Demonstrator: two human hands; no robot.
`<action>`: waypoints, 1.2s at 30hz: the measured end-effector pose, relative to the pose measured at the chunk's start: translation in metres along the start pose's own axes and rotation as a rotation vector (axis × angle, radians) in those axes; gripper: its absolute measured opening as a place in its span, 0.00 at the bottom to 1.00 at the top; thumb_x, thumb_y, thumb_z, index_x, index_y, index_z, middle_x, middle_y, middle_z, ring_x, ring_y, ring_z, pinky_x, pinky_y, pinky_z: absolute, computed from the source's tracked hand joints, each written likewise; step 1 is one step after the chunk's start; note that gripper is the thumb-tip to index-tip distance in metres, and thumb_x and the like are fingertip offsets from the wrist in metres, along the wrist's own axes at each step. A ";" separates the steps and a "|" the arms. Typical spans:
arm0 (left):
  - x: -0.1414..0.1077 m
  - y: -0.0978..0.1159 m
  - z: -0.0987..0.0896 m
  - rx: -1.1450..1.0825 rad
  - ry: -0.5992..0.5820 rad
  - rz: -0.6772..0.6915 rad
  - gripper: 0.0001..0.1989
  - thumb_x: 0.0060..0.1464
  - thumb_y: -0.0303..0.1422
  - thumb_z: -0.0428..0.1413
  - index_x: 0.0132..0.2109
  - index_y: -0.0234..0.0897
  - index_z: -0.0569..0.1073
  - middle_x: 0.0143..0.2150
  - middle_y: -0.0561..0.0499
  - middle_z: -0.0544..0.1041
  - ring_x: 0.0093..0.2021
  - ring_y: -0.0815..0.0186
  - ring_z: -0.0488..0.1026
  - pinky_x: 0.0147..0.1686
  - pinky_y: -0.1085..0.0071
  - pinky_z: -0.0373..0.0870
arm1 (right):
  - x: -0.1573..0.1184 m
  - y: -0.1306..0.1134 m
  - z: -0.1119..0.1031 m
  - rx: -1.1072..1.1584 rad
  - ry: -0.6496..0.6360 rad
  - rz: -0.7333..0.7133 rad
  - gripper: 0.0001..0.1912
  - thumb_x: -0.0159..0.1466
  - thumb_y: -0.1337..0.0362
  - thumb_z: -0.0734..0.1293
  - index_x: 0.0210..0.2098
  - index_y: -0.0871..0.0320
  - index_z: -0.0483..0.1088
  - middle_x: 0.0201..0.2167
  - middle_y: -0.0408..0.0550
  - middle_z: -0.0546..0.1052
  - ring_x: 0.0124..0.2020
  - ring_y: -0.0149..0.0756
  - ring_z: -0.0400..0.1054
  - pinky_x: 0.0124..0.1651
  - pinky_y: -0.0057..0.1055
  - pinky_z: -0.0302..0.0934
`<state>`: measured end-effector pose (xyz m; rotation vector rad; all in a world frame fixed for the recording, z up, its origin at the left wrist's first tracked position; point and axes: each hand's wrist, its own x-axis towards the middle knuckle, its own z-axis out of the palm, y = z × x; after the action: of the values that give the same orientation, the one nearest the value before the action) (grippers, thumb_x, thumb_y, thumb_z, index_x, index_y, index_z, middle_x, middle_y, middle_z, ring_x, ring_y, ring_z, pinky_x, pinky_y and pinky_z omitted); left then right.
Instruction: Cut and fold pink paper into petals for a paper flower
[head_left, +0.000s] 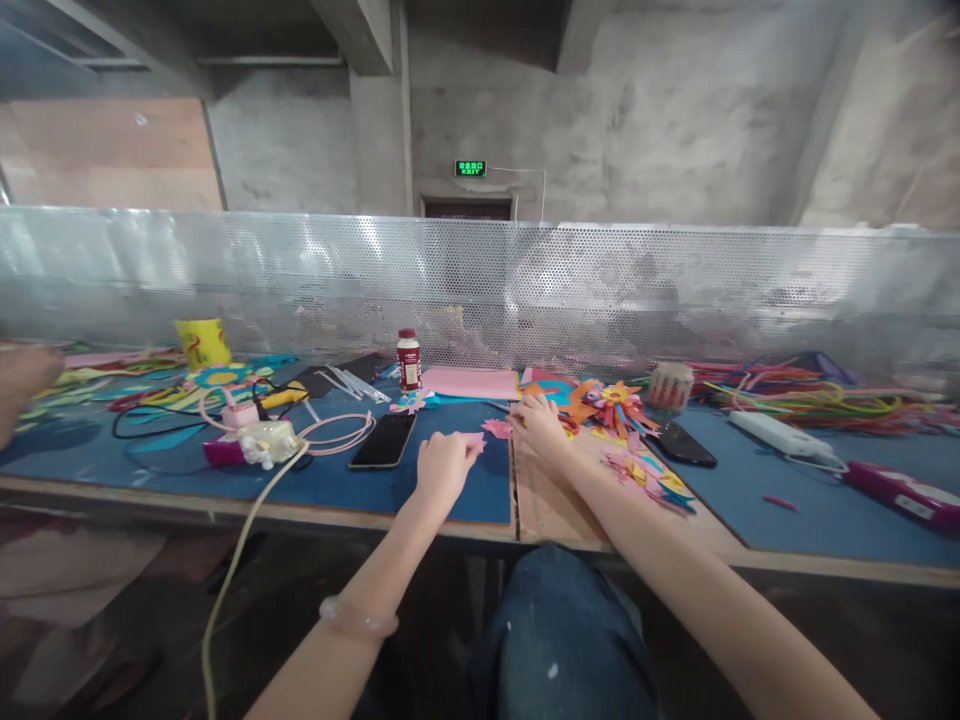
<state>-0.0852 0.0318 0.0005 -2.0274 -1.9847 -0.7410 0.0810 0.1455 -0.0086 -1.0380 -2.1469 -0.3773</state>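
My left hand is closed in a pinch on a small pink paper piece, just above the blue mat. To its right, my right hand is closed, with a thin dark pointed tip showing left of the fingers; what they hold is hidden. A pink paper cutout lies between both hands. Beside my right wrist are an orange and red paper flower and a pile of pink, yellow and blue paper pieces. Pink sheets lie beyond my hands.
A dark phone lies left of my left hand; another phone lies right. A red bottle, yellow cup, cabled power strip and colourful strips are around. A perforated metal screen bounds the back. Another person's hand shows far left.
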 end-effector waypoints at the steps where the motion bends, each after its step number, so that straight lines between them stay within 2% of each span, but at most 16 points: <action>1: 0.000 0.000 0.000 -0.001 0.005 -0.006 0.14 0.54 0.42 0.48 0.38 0.43 0.77 0.33 0.44 0.78 0.39 0.58 0.72 0.38 0.68 0.61 | 0.000 -0.003 -0.002 -0.019 -0.005 -0.048 0.12 0.63 0.62 0.58 0.29 0.58 0.71 0.33 0.51 0.70 0.40 0.41 0.56 0.42 0.37 0.46; 5: 0.001 0.000 0.000 0.042 0.014 -0.023 0.16 0.56 0.41 0.46 0.40 0.38 0.75 0.33 0.42 0.77 0.38 0.58 0.72 0.38 0.68 0.60 | -0.003 -0.016 -0.006 -0.008 -0.038 -0.199 0.11 0.62 0.67 0.57 0.35 0.57 0.70 0.35 0.52 0.70 0.42 0.41 0.56 0.44 0.37 0.47; 9: 0.003 0.000 0.001 0.088 0.028 -0.063 0.12 0.56 0.36 0.46 0.38 0.34 0.71 0.31 0.42 0.77 0.37 0.58 0.74 0.37 0.68 0.61 | -0.005 -0.023 -0.004 0.093 -0.053 -0.192 0.14 0.56 0.71 0.60 0.40 0.57 0.69 0.38 0.51 0.70 0.43 0.42 0.56 0.46 0.38 0.48; 11: 0.005 -0.002 0.002 0.032 0.061 -0.107 0.11 0.56 0.34 0.45 0.39 0.34 0.69 0.32 0.43 0.77 0.36 0.58 0.74 0.35 0.69 0.61 | -0.005 -0.025 -0.002 0.164 -0.049 -0.128 0.15 0.54 0.70 0.61 0.41 0.56 0.70 0.39 0.50 0.70 0.44 0.43 0.56 0.48 0.39 0.49; 14: 0.008 -0.005 0.004 -0.175 0.105 -0.125 0.09 0.56 0.33 0.44 0.40 0.35 0.66 0.34 0.43 0.77 0.37 0.60 0.74 0.33 0.71 0.62 | -0.002 -0.026 0.000 0.358 -0.036 0.062 0.17 0.53 0.69 0.62 0.43 0.56 0.69 0.41 0.49 0.71 0.46 0.43 0.57 0.50 0.41 0.49; 16: 0.011 -0.008 0.006 -0.329 0.120 -0.098 0.09 0.56 0.33 0.44 0.40 0.36 0.66 0.36 0.44 0.77 0.37 0.61 0.74 0.32 0.72 0.63 | 0.001 -0.026 0.001 0.587 -0.036 0.185 0.20 0.53 0.68 0.62 0.46 0.56 0.66 0.44 0.48 0.71 0.46 0.40 0.59 0.49 0.40 0.52; 18: 0.013 -0.010 0.008 -0.444 0.134 -0.072 0.08 0.56 0.33 0.44 0.39 0.37 0.66 0.35 0.44 0.77 0.37 0.62 0.74 0.33 0.72 0.63 | 0.003 -0.025 0.001 0.870 -0.098 0.242 0.20 0.54 0.65 0.63 0.47 0.57 0.65 0.44 0.48 0.71 0.43 0.37 0.63 0.46 0.36 0.57; 20: 0.015 -0.011 0.010 -0.523 0.146 -0.061 0.08 0.55 0.34 0.45 0.38 0.36 0.66 0.34 0.45 0.78 0.37 0.61 0.74 0.33 0.72 0.64 | 0.003 -0.025 0.001 1.097 -0.186 0.266 0.17 0.54 0.62 0.64 0.43 0.59 0.68 0.39 0.49 0.73 0.38 0.35 0.66 0.41 0.33 0.60; 22: 0.016 -0.011 0.011 -0.594 0.145 -0.066 0.07 0.54 0.34 0.46 0.37 0.36 0.66 0.34 0.45 0.78 0.36 0.61 0.75 0.32 0.72 0.64 | 0.003 -0.025 0.000 1.222 -0.215 0.293 0.16 0.51 0.58 0.67 0.36 0.61 0.70 0.32 0.47 0.75 0.32 0.33 0.67 0.38 0.31 0.61; 25: 0.019 -0.014 0.014 -0.705 0.116 -0.075 0.08 0.53 0.35 0.47 0.33 0.36 0.66 0.31 0.46 0.78 0.32 0.62 0.74 0.30 0.72 0.65 | 0.001 -0.028 -0.002 1.293 -0.152 0.332 0.16 0.48 0.55 0.69 0.31 0.61 0.71 0.26 0.44 0.74 0.28 0.30 0.66 0.35 0.29 0.60; 28: 0.021 -0.018 0.018 -0.865 0.084 -0.096 0.09 0.51 0.35 0.49 0.30 0.35 0.69 0.28 0.47 0.77 0.30 0.62 0.74 0.29 0.72 0.66 | 0.001 -0.030 -0.007 1.248 -0.085 0.348 0.16 0.50 0.54 0.68 0.29 0.61 0.73 0.24 0.44 0.73 0.26 0.30 0.64 0.31 0.28 0.58; 30: 0.022 -0.019 0.019 -1.008 0.052 -0.127 0.08 0.50 0.34 0.50 0.30 0.33 0.70 0.30 0.46 0.77 0.30 0.62 0.74 0.30 0.72 0.68 | 0.002 -0.029 -0.009 1.217 -0.054 0.366 0.15 0.51 0.54 0.67 0.28 0.61 0.74 0.23 0.44 0.73 0.26 0.30 0.64 0.30 0.27 0.57; 36: 0.036 -0.012 0.004 -1.320 -0.099 -0.287 0.08 0.46 0.32 0.55 0.34 0.32 0.72 0.32 0.45 0.77 0.32 0.60 0.75 0.31 0.67 0.72 | 0.005 -0.019 -0.009 1.332 -0.073 0.397 0.15 0.47 0.56 0.70 0.29 0.61 0.74 0.25 0.44 0.73 0.23 0.28 0.63 0.28 0.27 0.57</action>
<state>-0.0972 0.0659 0.0117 -2.2645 -2.0265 -2.5556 0.0685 0.1318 0.0017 -0.5923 -1.5982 1.1433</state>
